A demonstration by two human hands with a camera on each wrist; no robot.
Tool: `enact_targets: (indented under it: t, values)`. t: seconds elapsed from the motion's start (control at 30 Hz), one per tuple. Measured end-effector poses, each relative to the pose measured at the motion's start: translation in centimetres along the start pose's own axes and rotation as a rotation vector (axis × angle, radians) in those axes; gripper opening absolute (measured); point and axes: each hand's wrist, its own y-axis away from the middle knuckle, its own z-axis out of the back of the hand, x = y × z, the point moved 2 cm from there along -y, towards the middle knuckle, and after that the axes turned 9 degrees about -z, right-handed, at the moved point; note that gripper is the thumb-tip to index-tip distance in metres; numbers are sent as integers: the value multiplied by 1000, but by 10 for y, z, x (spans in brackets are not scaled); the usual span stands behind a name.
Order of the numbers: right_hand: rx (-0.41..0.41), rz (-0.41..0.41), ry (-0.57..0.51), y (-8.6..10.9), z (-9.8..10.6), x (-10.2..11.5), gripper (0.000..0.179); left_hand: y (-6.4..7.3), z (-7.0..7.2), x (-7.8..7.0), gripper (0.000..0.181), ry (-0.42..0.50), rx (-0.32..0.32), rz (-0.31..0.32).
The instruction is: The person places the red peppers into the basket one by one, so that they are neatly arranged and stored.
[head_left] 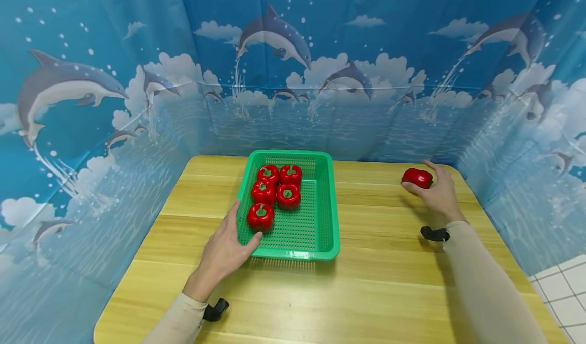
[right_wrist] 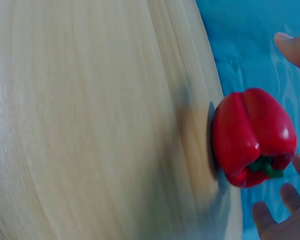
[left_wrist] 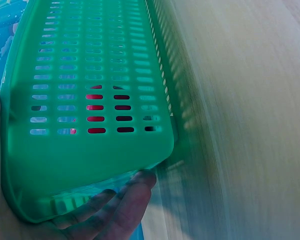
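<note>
My left hand (head_left: 225,245) grips the near left corner of a green plastic basket (head_left: 335,206), thumb at the front rim. In the left wrist view its fingers (left_wrist: 132,207) bend round the side wall. Several red bell peppers (head_left: 261,217) stand stem-up in the basket's left part. At the table's far right, another red bell pepper (right_wrist: 255,135) lies on its side, its green stem facing the fingers. My right hand (head_left: 437,194) spreads round this pepper, thumb and fingers on opposite sides, with a gap showing by one fingertip (right_wrist: 290,47).
The light wooden table (head_left: 375,283) has rounded corners, and the lone pepper lies near its far edge. A blue curtain (head_left: 339,110) printed with dolphins hangs behind and at both sides. White tiles (head_left: 565,293) show at the lower right.
</note>
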Motion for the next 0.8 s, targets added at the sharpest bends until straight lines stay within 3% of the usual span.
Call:
enact_targets:
  t: [0.27,0.5,0.8]
  values:
    - [43,-96,-104,-6,0,-16,104,-1,0,1,105,-4,-7,-4]
    - [67,-146,-104,-11,-1,-23,109,-1,-1,1,105,-7,-5,-2]
    - [-39,-146,-24,-9,-4,-25,91,-1,-1,0,104,-6,-11,0]
